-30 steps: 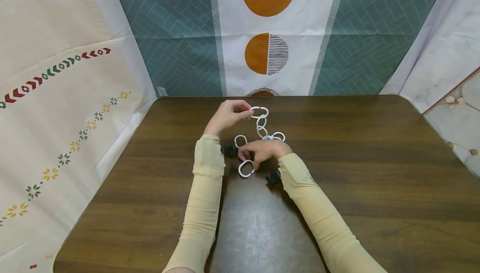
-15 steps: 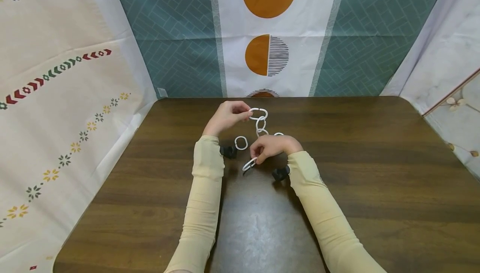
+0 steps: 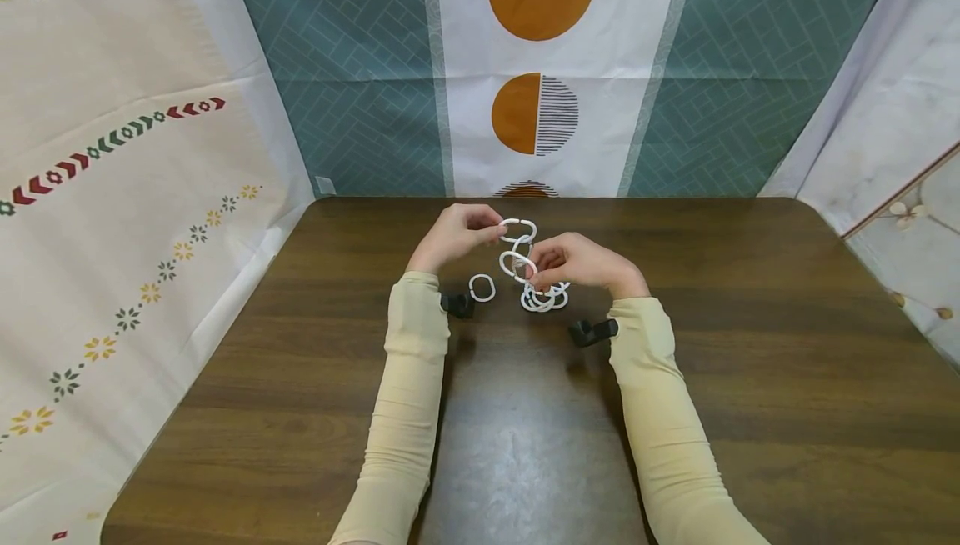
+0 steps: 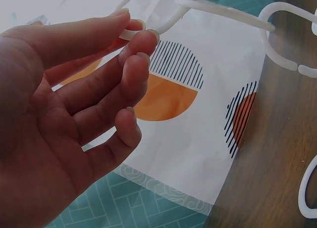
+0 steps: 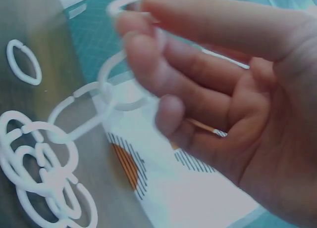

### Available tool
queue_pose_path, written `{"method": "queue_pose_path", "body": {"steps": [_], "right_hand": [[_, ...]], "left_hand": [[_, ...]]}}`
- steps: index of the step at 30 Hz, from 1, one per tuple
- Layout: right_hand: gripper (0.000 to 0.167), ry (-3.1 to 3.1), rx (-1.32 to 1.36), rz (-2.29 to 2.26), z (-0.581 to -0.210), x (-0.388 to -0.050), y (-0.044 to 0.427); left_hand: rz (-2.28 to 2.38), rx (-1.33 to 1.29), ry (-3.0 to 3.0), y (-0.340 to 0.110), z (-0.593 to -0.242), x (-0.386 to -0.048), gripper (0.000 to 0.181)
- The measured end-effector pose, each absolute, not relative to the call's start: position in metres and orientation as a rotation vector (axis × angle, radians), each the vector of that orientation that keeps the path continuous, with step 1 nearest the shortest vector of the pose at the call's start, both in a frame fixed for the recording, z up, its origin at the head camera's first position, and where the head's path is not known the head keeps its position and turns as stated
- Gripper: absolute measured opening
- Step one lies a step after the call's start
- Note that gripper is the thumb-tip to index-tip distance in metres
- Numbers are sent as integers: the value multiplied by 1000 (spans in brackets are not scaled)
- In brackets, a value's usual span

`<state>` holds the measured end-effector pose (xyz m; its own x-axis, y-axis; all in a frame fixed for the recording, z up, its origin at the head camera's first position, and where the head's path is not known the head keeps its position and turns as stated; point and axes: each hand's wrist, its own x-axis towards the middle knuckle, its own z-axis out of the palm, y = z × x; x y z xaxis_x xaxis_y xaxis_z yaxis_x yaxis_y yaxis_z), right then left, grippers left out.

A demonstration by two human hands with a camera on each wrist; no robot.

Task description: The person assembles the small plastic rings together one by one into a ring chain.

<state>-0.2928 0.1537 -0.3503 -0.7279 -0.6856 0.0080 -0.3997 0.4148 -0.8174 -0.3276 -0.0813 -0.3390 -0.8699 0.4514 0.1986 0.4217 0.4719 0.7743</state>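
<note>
My left hand [image 3: 465,232] pinches the top link [image 3: 519,221] of a chain of white oval plastic links between thumb and fingertips, holding it above the table. From it the chain hangs down into a heap of linked pieces [image 3: 543,303] on the wood. My right hand [image 3: 581,263] pinches another white link [image 3: 510,257], which overlaps the hanging chain in the head view; whether they touch I cannot tell. In the right wrist view the same link [image 5: 119,4] is partly hidden behind the fingertips. One separate link [image 3: 482,298] lies flat near my left wrist.
The brown wooden table [image 3: 300,412] spreads around both arms. Patterned cloths hang behind it and at both sides, with the back cloth [image 3: 360,128] close to the far table edge. A small black camera mount sits on each wrist [image 3: 456,305].
My right hand has lifted the nearer loose link off the table and carried it up and away, beside the chain. The heap is now uncovered. My left hand stays nearly still with the top link.
</note>
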Motion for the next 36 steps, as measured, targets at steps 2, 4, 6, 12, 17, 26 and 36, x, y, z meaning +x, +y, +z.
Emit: {"method": "queue_pose_path", "body": {"steps": [2,4,6,12,17,26,36], "right_hand": [[7,2383,-895,-1321,-348,-291,155],[9,2417,-862,-1419,-346,-290,155],[9,2433,-839,-1524,-344,-289,155],[11,2518,-801,-1724,-343,-289,152],[12,2600,-764,-1779,-345,-293,152],[13,2609,-761,-1759,-346,-293,151],[11,2600,-778,-1732,-349,-294,151]], "left_hand": [[1393,790,2657,-81,-339,-327,15],[1395,787,2650,-80,-339,-327,14],[1396,788,2644,-80,-340,-327,14],[1374,795,2641,-77,-340,-327,15],[1367,804,2636,-75,-339,-328,18],[1371,811,2616,-75,-337,-326,16],[1377,839,2625,-74,-336,-325,13]]}}
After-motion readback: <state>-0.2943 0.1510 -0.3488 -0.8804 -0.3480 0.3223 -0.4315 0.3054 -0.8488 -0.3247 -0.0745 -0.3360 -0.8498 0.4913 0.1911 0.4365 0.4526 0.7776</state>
